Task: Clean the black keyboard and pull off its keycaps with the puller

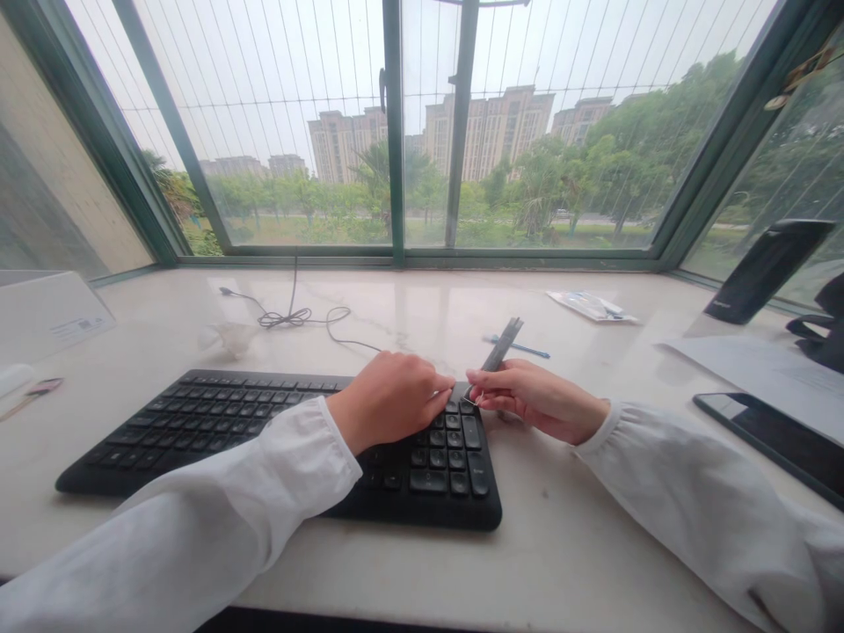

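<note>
Pale worktop, backed by a wide window frame point(395, 176) and lit by daylight. At far left a white box point(49, 308) is noted, well apart from the work. Next, a thin cable point(283, 319) is seen coiled loosely behind the black keyboard point(243, 413); should the board be shoved backward, those loops might be caught beneath it. The keyboard is laid flat in front, its right end being worked over. By the left hand point(396, 400) its upper right keys are covered, fingers bent and drawn close together; whether anything is pinched there cannot be told. Just beside, a slim grey tool point(502, 345) is gripped in the right hand point(541, 396), its thin wire end held at the top of the number keys. If that wire were angled poorly or pulled unevenly, a slip is judged likely, with a key scratched or a fingertip nicked. Behind the tool a blue stick point(531, 348) is placed, and might be knocked by a sudden jerk. Farther right, a phone point(771, 444) is left near the sleeve.
</note>
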A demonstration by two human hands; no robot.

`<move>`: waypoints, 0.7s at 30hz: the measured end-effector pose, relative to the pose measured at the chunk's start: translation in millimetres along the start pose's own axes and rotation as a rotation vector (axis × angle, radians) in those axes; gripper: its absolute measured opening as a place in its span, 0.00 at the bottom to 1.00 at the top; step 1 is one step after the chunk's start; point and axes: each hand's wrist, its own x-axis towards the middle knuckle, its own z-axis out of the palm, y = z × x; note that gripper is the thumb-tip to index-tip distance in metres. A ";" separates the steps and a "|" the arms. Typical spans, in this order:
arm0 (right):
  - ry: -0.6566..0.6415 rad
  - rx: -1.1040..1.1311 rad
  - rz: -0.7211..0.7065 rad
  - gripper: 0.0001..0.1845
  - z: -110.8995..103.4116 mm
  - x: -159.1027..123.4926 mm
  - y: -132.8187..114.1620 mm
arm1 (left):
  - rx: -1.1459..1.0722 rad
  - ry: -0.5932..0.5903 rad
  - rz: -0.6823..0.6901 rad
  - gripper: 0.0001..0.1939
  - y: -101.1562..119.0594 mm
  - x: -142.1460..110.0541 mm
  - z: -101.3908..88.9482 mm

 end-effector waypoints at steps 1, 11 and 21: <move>-0.002 0.023 0.008 0.09 -0.7 0.5 0.9 | 0.004 0.002 0.001 0.18 0.1 0.0 -0.2; -0.006 0.198 0.112 0.13 -3.8 1.8 3.3 | 0.016 0.025 0.005 0.17 -0.5 -1.0 0.8; -0.017 -0.197 -0.141 0.12 1.2 -2.9 -2.9 | 0.013 0.012 0.002 0.18 0.2 -1.2 -0.9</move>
